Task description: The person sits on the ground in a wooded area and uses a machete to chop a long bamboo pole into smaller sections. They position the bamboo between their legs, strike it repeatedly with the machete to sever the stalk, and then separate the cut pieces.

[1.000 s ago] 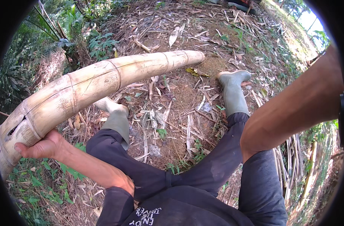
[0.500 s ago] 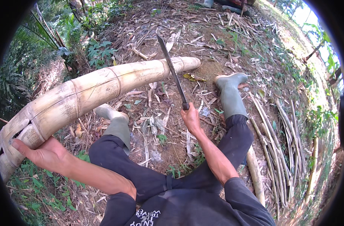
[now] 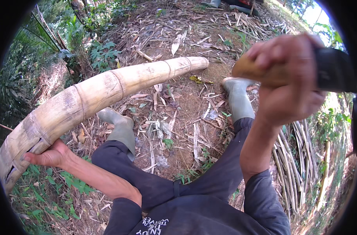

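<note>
a thick, pale bamboo pole (image 3: 102, 91) slants across the person's left and front, its long axis running from the lower left, at the picture's dark rim, up and away to a narrower-looking end left of the right boot (image 3: 239, 98). a dark split shows near its left end. the left hand (image 3: 51, 154) is the nearer one, in contact with the pole's near side close to that split; it has hold of the bamboo in a wide cupped grip, thumb against the side, the other fingers hidden beneath.

the right hand (image 3: 290, 74), blurred and held up near the camera, has its fingers wrapped tightly round a wooden handle (image 3: 249, 72) with a dark part beyond it reaching the right rim. from those fingers the pole lies to the left and lower, well apart, with its far end the closest portion in view. between them is air above leaf litter (image 3: 178, 129).

the left boot (image 3: 121, 131) stands just on the near side of the pole, the right boot below the right hand. thin poles (image 3: 295, 164) lie bunched at the person's right; green plants (image 3: 104, 53) edge the ground beyond the bamboo.
</note>
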A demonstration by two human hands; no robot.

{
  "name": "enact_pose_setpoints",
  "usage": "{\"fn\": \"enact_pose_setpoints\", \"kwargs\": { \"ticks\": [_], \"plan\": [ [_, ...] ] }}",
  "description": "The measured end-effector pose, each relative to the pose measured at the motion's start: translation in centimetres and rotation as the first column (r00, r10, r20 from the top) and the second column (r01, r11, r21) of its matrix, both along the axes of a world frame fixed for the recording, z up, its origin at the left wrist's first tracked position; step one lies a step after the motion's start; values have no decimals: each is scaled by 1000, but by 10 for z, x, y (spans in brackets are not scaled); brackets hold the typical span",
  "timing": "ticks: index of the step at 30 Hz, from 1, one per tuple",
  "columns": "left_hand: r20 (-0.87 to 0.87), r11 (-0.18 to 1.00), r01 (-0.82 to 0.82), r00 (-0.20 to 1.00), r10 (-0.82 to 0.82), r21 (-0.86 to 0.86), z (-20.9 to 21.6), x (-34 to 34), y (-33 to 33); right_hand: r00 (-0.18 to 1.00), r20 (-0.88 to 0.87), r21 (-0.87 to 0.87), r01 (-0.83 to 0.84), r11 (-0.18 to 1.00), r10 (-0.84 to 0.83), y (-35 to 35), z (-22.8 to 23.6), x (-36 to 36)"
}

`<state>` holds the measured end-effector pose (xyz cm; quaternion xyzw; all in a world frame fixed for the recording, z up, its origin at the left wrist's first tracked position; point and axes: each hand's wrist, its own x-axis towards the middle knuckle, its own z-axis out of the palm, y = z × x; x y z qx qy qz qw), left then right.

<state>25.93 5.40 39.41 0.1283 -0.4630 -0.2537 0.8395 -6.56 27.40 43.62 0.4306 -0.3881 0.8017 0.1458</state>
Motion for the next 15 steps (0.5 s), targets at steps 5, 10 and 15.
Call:
{"fn": "enact_pose_setpoints", "kwargs": {
  "ticks": [5, 10, 15],
  "plan": [
    [37, 999, 51, 998, -51, 11, 1, -7, 1, 973, -169, -352, -210, 912, 158, -28, 16, -26],
    [72, 997, 77, 995, -74, -33, 0, -3, 1, 990, 29, 970, 6, 243, -138, -34, -283, -34],
    [91, 999, 18, 996, -16, -29, 11, -9, 12, 959, 245, 954, -212, 209, -141, -35, -303, -21]
  ]
}}
